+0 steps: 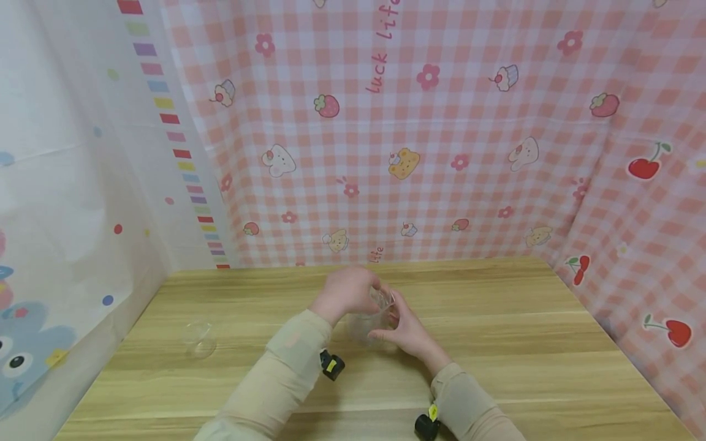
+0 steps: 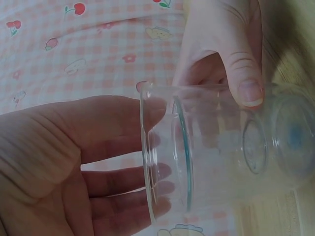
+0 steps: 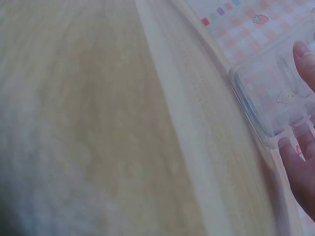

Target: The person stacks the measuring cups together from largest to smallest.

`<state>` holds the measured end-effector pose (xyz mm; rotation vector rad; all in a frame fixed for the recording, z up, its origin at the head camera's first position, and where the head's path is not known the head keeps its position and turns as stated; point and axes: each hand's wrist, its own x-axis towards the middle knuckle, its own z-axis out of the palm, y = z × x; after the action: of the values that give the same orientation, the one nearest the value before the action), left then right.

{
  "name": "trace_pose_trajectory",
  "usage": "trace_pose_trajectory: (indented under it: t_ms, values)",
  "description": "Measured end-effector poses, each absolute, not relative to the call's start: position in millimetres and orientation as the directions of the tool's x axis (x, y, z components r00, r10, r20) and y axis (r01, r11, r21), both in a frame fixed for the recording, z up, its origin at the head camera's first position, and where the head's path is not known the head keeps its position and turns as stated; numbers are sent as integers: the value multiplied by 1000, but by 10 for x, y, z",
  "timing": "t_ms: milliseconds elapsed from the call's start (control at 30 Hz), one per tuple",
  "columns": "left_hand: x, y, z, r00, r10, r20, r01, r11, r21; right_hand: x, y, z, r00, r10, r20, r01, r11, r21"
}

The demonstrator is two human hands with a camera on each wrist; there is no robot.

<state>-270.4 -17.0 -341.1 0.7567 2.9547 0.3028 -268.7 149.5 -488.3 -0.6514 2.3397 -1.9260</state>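
Clear cup: being held between both hands, over the table — whether it is touching the top, I cannot tell.
Left hand: gripping the rim end, thumb and fingers parted.
Right hand: holding the side, thumb opposing fingers.
Clear item: lying well apart, leftward (too faint to name).
Checked cloth: hanging behind — pink, patterned.

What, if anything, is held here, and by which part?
A clear container: the right hand grips its side. The left hand is at the rim; whether it grips there is unclear.
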Motion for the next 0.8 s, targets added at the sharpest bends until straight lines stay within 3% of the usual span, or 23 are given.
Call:
trace_pose_trajectory:
  t_ms: [800]
  values:
    - [-2753,-107,-3458,-878,475,-60,463,874,144,-2692,1486,-4908,-897,-358,260,-316,106,-943]
